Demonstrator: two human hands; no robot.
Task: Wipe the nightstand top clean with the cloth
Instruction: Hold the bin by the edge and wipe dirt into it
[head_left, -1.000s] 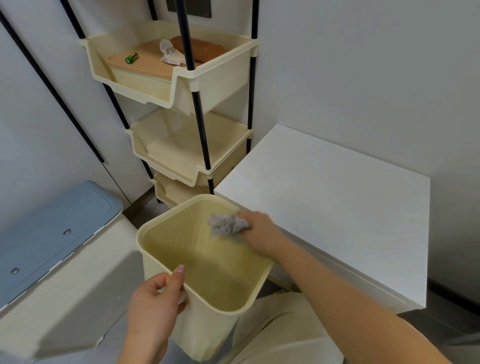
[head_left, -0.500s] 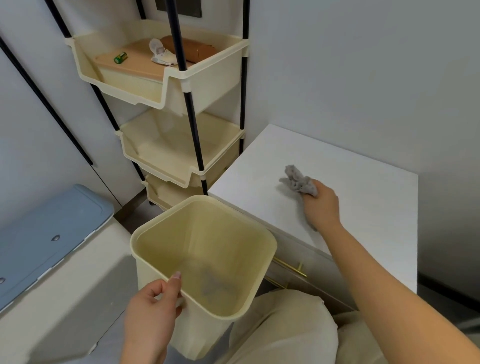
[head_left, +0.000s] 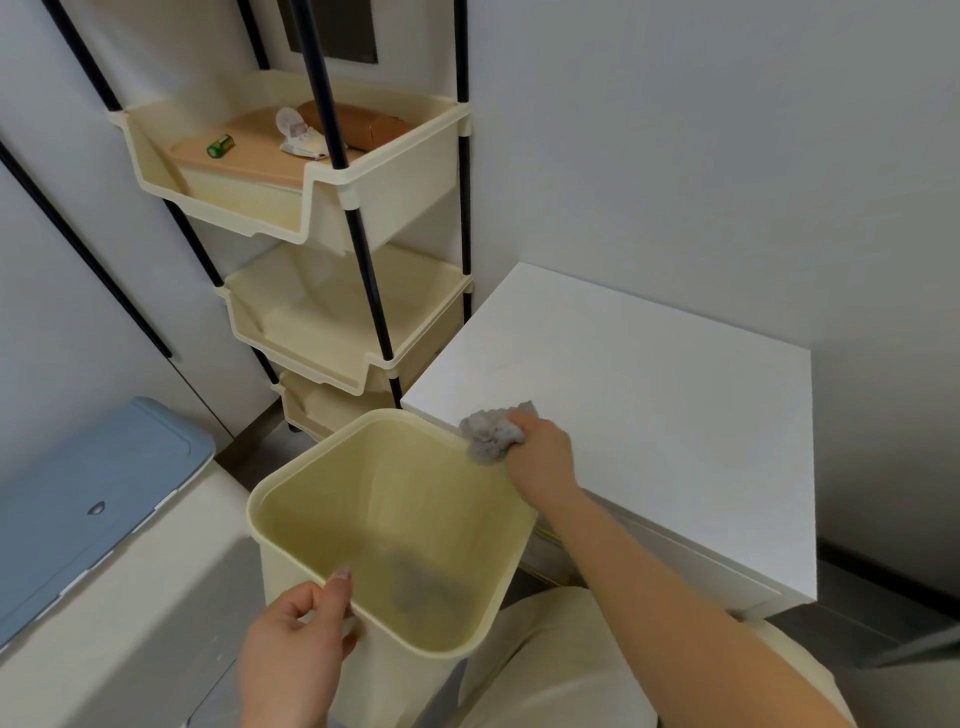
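The white nightstand top (head_left: 649, 405) lies at the right against the wall. My right hand (head_left: 543, 457) grips a crumpled grey cloth (head_left: 491, 431) at the top's near left edge, right where it meets the rim of a cream plastic bin (head_left: 395, 530). My left hand (head_left: 296, 649) holds the bin's near rim, thumb inside, keeping the bin tilted up against the nightstand's edge. A dark smudge shows at the bin's bottom.
A three-tier cream rack (head_left: 332, 249) on black poles stands left of the nightstand; its top tier holds a wooden board, a green battery and a brown roll. A blue lid (head_left: 88, 499) on a white box sits at the lower left. My knee is below.
My right hand dragged the cloth from the middle of the nightstand top back toward me to the near left edge at the bin's rim. The bin stays held by my left hand.
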